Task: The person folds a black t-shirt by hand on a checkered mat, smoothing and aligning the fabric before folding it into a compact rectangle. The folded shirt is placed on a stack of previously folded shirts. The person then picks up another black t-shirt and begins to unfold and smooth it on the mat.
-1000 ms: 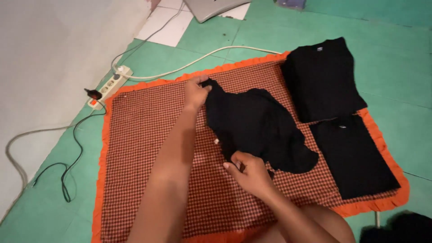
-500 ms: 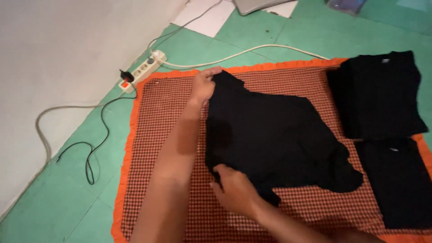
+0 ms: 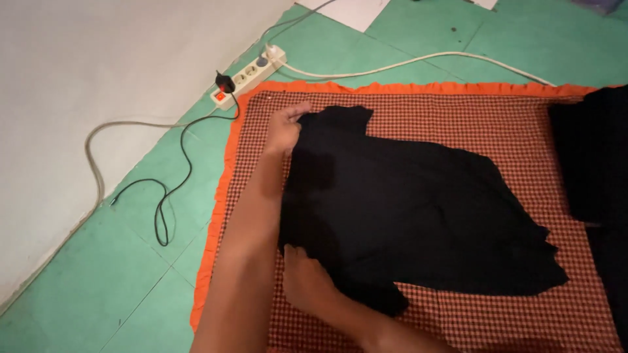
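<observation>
Both hands grasp a black garment (image 3: 418, 209) (spread flat) on the checked mat (image 3: 458, 117) — left hand (image 3: 284, 127) pinching its far corner, right hand (image 3: 307, 278) its near edge.

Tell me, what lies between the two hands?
In the head view, only the black shirt's edge, on the checked mat, runs between left hand and right hand.

black garment (image 3: 418, 216) – red-checked mat (image 3: 471, 124), orange frill – green floor (image 3: 111, 287), white power strip (image 3: 248, 75).
</observation>
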